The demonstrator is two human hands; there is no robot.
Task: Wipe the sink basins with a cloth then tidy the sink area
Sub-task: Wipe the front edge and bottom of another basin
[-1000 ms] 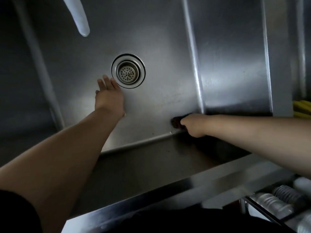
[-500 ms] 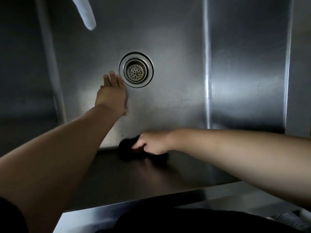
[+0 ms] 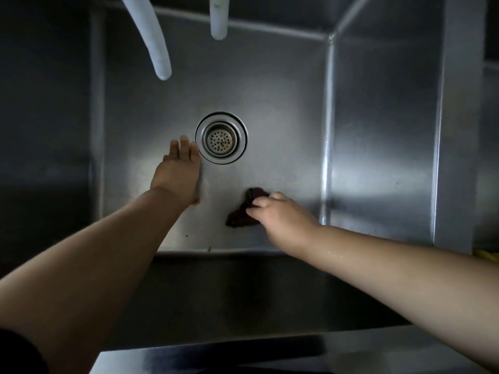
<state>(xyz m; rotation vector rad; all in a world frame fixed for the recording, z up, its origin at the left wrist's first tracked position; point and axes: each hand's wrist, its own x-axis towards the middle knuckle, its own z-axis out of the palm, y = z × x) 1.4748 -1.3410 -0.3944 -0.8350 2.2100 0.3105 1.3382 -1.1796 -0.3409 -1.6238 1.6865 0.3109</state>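
In the deep stainless steel sink basin (image 3: 270, 103), the right hand (image 3: 280, 214) clutched a dark crumpled cloth (image 3: 243, 215) while the left hand (image 3: 178, 171) lay flat, fingers spread, beside the round metal drain strainer (image 3: 221, 138).

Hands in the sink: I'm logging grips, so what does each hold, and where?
The right hand pinches the dark cloth at its right edge. The left hand holds nothing, resting flat beside the drain.

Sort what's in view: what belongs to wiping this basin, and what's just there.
In the job:
- cloth, dark, gripped in the right hand
- left hand, flat on the basin floor
- drain

Just there:
- two hoses hanging above
- yellow thing at the right edge, too cut off to identify
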